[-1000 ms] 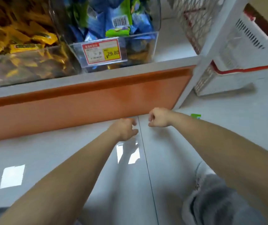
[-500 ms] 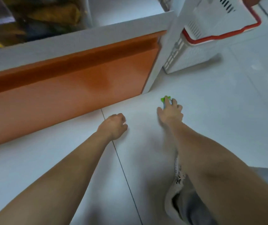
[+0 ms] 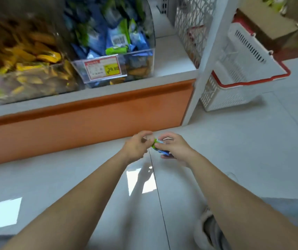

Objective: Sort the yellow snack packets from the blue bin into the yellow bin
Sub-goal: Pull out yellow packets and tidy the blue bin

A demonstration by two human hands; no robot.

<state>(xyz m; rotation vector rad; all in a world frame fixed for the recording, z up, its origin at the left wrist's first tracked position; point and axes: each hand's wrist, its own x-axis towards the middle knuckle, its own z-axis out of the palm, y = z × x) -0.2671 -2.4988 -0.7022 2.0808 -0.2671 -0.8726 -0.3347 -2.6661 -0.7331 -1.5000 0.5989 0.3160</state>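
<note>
Low over the floor, both hands meet on a small blue and green snack packet. My right hand grips its blue body, and my left hand pinches its green end. On the shelf above, a clear bin of yellow packets stands at the left. Beside it on the right is a clear bin of blue and green packets, with a red and yellow price tag on its front. A few yellow packets show through the lower front of the blue bin.
The shelf's orange base panel runs just behind my hands. A white upright post stands at its right end. A white basket with a red rim leans on the grey tiled floor at the right. My shoe is at the bottom right.
My right hand has lifted the blue and green packet off the floor and moved it left. My left hand has come in to pinch it. The view has tilted up to the bins.
</note>
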